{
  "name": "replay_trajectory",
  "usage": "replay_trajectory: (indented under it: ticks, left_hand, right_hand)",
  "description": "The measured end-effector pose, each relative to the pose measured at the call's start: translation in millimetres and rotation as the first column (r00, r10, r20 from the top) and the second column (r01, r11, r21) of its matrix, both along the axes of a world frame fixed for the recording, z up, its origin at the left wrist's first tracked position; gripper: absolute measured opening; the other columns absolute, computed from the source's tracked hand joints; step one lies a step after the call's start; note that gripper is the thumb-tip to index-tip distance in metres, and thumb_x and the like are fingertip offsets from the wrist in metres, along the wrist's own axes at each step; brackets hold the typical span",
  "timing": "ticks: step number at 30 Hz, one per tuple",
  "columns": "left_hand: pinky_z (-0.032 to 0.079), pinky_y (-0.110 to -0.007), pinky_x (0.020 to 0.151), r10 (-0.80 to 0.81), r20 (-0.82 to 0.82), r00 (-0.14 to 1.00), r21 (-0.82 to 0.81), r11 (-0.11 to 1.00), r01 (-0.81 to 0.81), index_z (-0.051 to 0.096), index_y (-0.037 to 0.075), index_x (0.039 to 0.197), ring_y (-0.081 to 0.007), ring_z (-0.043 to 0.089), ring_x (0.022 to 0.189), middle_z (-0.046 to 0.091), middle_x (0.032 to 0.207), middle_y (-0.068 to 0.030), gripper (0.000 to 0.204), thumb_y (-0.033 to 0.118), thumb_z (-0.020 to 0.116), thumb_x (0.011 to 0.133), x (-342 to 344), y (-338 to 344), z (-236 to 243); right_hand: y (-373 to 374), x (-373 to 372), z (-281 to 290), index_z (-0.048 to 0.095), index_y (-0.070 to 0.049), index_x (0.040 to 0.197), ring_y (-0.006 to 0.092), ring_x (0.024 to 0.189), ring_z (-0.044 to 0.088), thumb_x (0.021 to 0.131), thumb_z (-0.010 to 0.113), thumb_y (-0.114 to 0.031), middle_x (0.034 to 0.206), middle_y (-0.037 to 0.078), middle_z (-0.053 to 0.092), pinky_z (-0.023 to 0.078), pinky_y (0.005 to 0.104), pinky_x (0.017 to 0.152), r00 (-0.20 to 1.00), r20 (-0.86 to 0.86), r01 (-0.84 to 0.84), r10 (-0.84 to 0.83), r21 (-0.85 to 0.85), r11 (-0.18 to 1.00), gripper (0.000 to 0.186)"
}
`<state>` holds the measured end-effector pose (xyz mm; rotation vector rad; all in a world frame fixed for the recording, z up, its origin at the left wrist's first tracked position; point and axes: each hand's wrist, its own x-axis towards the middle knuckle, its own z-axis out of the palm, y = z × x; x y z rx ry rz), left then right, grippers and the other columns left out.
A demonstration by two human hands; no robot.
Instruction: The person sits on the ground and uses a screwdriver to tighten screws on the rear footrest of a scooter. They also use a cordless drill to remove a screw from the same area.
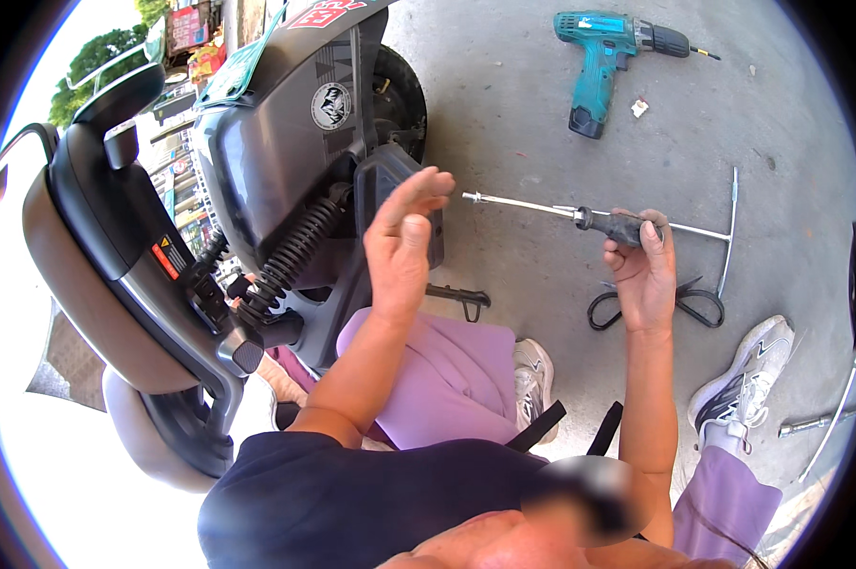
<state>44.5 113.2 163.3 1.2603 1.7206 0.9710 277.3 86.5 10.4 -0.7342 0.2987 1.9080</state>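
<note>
My right hand [644, 275] is closed around the black handle of a screwdriver-like tool [525, 205]. Its long thin metal shaft points left, and a small fitting shows at the tip. Left of that tip, my left hand [404, 248] is raised with the palm turned inward, thumb apart from the fingers. Nothing shows in it, and a gap separates it from the tip. Just beyond the left hand stands a grey scooter [286, 142] with a black coil spring [300, 251]. On the floor under my right hand lie black-handled scissors [701, 308], partly hidden by the wrist.
A T-handle wrench [732, 213] lies on the concrete floor behind the tool. Farther off is a teal cordless drill [603, 62] with a bit fitted. The scooter's seat [96, 256] fills the left side. A metal tool [817, 424] lies at the right, past my shoe [746, 375].
</note>
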Motion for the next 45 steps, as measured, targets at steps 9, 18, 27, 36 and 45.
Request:
replay_trajectory:
  ticks: [9, 18, 27, 36, 45]
  left_hand:
    - [0.038, -0.038, 0.102, -0.276, -0.784, 0.556, -0.325, 0.946, 0.012, 0.059, -0.002, 0.119, -0.0356, 0.047, 0.125, 0.048, 0.136, -0.0192, 0.035, 0.021, 0.057, 0.092, -42, 18, 36]
    - [0.042, -0.039, 0.098, -0.204, -0.694, 0.690, -0.312, 0.950, -0.032, 0.051, -0.008, 0.065, -0.0295, 0.059, 0.114, 0.057, 0.126, -0.0256, 0.023, 0.004, 0.061, 0.081, -37, 13, 43]
    - [0.044, -0.027, 0.079, -0.137, -0.659, 0.740, -0.283, 0.956, -0.075, 0.052, -0.005, 0.068, -0.0160, 0.059, 0.095, 0.060, 0.123, -0.0237, 0.019, 0.005, 0.061, 0.082, -49, 19, 42]
    - [0.041, -0.031, 0.099, -0.050, -0.661, 0.748, -0.328, 0.916, -0.229, 0.049, -0.008, 0.116, -0.0228, 0.056, 0.114, 0.054, 0.127, -0.0225, 0.032, 0.014, 0.058, 0.093, -43, 36, 38]
    - [0.027, -0.034, 0.111, 0.350, -0.123, 0.929, -0.338, 0.865, -0.371, 0.030, -0.015, 0.138, -0.0276, 0.038, 0.133, 0.039, 0.141, -0.0260, 0.057, 0.013, 0.049, 0.093, -60, 34, 41]
  right_hand:
    - [50, -39, -1, 0.047, -0.005, 0.107, 0.0245, 0.077, 0.067, 0.094, 0.057, -0.018, 0.105, 0.018, 0.063, 0.058, 0.0340, 0.068, 0.990, 0.143, -0.022, 0.012, 0.070, 0.997, 0.021]
    - [56, -109, 0, 0.044, -0.003, 0.106, 0.0234, 0.077, 0.067, 0.094, 0.057, -0.015, 0.095, 0.014, 0.062, 0.059, 0.0342, 0.068, 0.992, 0.121, -0.031, 0.026, 0.038, 0.999, 0.021]
    - [45, -129, 9, 0.043, -0.003, 0.107, 0.0227, 0.078, 0.066, 0.095, 0.055, -0.015, 0.104, 0.018, 0.062, 0.058, 0.0332, 0.069, 0.992, 0.120, -0.031, 0.029, 0.014, 0.999, 0.020]
    - [54, -110, 12, 0.044, -0.004, 0.105, 0.0234, 0.074, 0.067, 0.095, 0.056, -0.012, 0.102, 0.018, 0.063, 0.058, 0.0342, 0.066, 0.983, 0.173, 0.066, -0.063, -0.017, 0.998, 0.018]
    - [55, -95, 13, 0.043, -0.005, 0.106, 0.0239, 0.074, 0.066, 0.095, 0.055, -0.012, 0.104, 0.018, 0.063, 0.057, 0.0350, 0.066, 0.982, 0.173, 0.074, -0.073, -0.002, 0.997, 0.018]
